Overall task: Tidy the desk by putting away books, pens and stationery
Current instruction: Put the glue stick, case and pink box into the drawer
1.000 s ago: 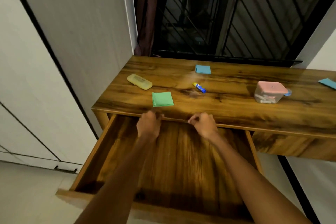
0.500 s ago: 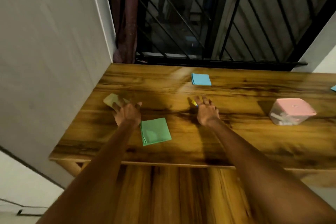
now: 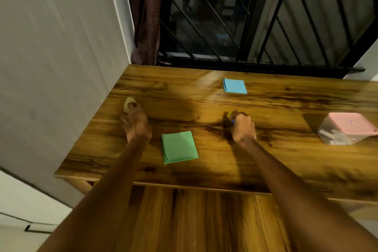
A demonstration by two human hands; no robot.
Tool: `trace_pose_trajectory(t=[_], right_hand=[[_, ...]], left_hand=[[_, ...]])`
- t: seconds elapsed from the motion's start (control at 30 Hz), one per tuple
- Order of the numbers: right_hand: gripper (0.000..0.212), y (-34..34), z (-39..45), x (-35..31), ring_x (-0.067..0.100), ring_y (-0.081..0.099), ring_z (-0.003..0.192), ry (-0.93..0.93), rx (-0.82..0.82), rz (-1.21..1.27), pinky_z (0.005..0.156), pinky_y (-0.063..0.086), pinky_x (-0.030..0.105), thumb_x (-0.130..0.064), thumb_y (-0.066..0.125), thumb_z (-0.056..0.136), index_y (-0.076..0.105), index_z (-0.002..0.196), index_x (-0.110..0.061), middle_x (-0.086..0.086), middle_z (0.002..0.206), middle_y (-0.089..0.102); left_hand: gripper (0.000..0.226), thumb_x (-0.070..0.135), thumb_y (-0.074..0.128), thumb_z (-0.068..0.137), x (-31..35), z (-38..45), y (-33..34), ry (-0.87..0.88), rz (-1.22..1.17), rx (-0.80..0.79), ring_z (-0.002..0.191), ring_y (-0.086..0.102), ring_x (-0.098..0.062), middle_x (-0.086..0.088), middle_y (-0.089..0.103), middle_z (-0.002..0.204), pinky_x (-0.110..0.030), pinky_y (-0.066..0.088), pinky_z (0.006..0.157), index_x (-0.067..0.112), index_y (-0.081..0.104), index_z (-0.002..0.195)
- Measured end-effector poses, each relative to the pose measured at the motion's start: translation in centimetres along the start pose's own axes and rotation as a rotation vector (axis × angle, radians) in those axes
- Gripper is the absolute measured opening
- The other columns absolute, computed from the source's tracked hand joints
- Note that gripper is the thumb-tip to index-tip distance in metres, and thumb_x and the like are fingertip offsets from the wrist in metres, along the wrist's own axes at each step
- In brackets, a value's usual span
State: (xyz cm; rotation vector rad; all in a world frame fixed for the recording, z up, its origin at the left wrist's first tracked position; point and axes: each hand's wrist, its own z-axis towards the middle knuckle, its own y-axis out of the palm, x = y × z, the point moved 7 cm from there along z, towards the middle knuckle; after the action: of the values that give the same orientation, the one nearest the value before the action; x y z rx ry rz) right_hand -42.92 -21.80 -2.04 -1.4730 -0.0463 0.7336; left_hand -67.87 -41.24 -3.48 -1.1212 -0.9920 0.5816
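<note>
Item: your left hand (image 3: 136,124). It reaches forward over the desk (image 3: 276,161), fingers laid down on a pale yellow case (image 3: 128,103) whose far end shows beyond your fingertips. The hand covers most of the case; whether it is gripped or only touched you cannot tell from this view.

Item: your right hand (image 3: 243,127). It is curled narrow, fingers closed around a small glue stick (image 3: 230,117), of which only a yellow tip and a blue sliver show past your knuckles. It sits low at the desk surface, and contact with the wood cannot be judged.

Item: green notepad (image 3: 179,147). It lies flat between your two hands, nearer your left wrist, just beside it and apart from both hands.

Item: blue notepad (image 3: 234,85). It lies flat beyond your right hand, toward the far edge of the desk, well apart from your fingers.

Item: clear box with pink lid (image 3: 345,129). It stands out to the right of your right hand, well apart, lid on, with pale contents too blurred to name.

Item: open drawer (image 3: 194,221). It lies below both your forearms, on the near side of the desk edge; its wooden floor shows between your arms.

Item: barred window (image 3: 255,16). It stands beyond both hands, behind the desk's far edge, with a dark curtain (image 3: 147,16) beyond your left hand.
</note>
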Motion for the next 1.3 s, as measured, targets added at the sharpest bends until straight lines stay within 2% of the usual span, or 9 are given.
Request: trace_pose_trajectory(t=[0.1,0.2,0.3,0.43,0.57,0.77,0.83,1.03,1.3], right_hand=[[0.044,-0.3,-0.8,0.2,0.037,0.059,0.108,0.048,0.045,0.203,0.089,0.052,0.043,0.009,0.055,0.083,0.049,0.123,-0.009,0.019,0.116,0.062],[0.058,-0.9,-1.8,-0.7,0.039,0.056,0.109,0.016,0.089,0.299,0.089,0.051,0.049,0.011,0.056,0.08,0.042,0.131,-0.011,0.021,0.12,0.057],[0.07,-2.1,-3.2,-2.4,0.038,0.053,0.112,0.005,0.093,0.365,0.095,0.047,0.045,0.017,0.051,0.077,0.039,0.138,-0.015,0.021,0.124,0.052],[0.059,-2.3,-5.8,-5.5,0.032,0.052,0.116,-0.027,0.017,0.512,0.1,0.04,0.034,0.01,0.052,0.083,0.048,0.135,-0.016,0.018,0.125,0.054],[0.049,-0.4,-10.6,-8.8,0.022,0.059,0.075,0.041,-0.263,0.895,0.071,0.055,0.04,0.014,0.064,0.075,0.059,0.119,-0.008,0.006,0.085,0.06],[0.028,2.9,-21.8,-13.2,0.023,0.062,0.077,0.179,-0.803,1.255,0.067,0.058,0.036,0.013,0.059,0.081,0.057,0.088,-0.014,0.008,0.083,0.061],[0.024,4.2,-24.5,-13.3,0.021,0.061,0.074,0.229,-0.916,1.22,0.059,0.059,0.033,0.013,0.056,0.084,0.055,0.086,-0.01,0.008,0.08,0.059],[0.023,10.6,-31.3,-11.8,0.032,0.059,0.092,0.369,-1.059,0.894,0.088,0.05,0.048,0.013,0.057,0.085,0.052,0.081,-0.01,0.013,0.09,0.058],[0.033,17.7,-36.0,-12.1,0.022,0.063,0.058,0.287,-1.041,0.698,0.031,0.048,0.026,0.008,0.04,0.091,0.049,0.113,-0.015,0.025,0.12,0.059]], left_hand=[[0.09,0.004,0.062,0.085,-1.5,0.0,-0.1,-0.144,-0.248,-0.103,0.139,0.017,-0.046,-0.021,0.0,0.156,-0.05,0.022,0.115,0.014,0.0,0.151],[0.093,0.007,0.058,0.087,-3.3,-1.1,-0.7,-0.258,-0.451,-0.132,0.139,0.023,-0.044,-0.024,0.02,0.152,-0.05,0.024,0.115,0.016,-0.009,0.15],[0.09,0.007,0.063,0.082,-4.5,-3.3,-2.6,-0.212,-0.501,-0.059,0.125,0.043,-0.043,-0.02,0.045,0.137,-0.053,0.041,0.102,0.024,0.007,0.151],[0.086,0.005,0.069,0.078,-5.1,-7.3,-5.0,-0.092,-0.654,-0.106,0.119,0.05,-0.033,-0.011,0.046,0.134,-0.043,0.051,0.092,0.03,0.025,0.147],[0.073,0.017,0.062,0.088,-6.2,-13.0,-7.6,-0.017,-0.665,-0.171,0.11,0.052,-0.023,-0.009,0.051,0.131,-0.03,0.045,0.083,0.027,0.022,0.149],[0.053,0.044,0.04,0.098,-11.5,-22.8,-7.7,-0.049,-0.757,-0.367,0.128,0.041,-0.018,0.002,0.042,0.135,-0.033,0.033,0.108,0.026,0.03,0.146],[0.055,0.039,0.042,0.098,-14.0,-24.9,-6.1,-0.091,-0.703,-0.444,0.133,0.039,-0.026,-0.003,0.037,0.144,-0.041,0.032,0.111,0.025,0.024,0.148],[0.091,0.032,0.062,0.087,-18.8,-30.4,-1.5,-0.179,-0.052,-0.713,0.136,0.031,-0.041,-0.019,0.018,0.152,-0.054,0.031,0.11,0.034,-0.004,0.15],[0.068,0.02,0.058,0.091,-18.2,-30.5,-0.4,-0.035,0.492,-0.464,0.095,0.063,-0.028,-0.016,0.048,0.125,-0.038,0.057,0.077,0.027,0.019,0.147]])
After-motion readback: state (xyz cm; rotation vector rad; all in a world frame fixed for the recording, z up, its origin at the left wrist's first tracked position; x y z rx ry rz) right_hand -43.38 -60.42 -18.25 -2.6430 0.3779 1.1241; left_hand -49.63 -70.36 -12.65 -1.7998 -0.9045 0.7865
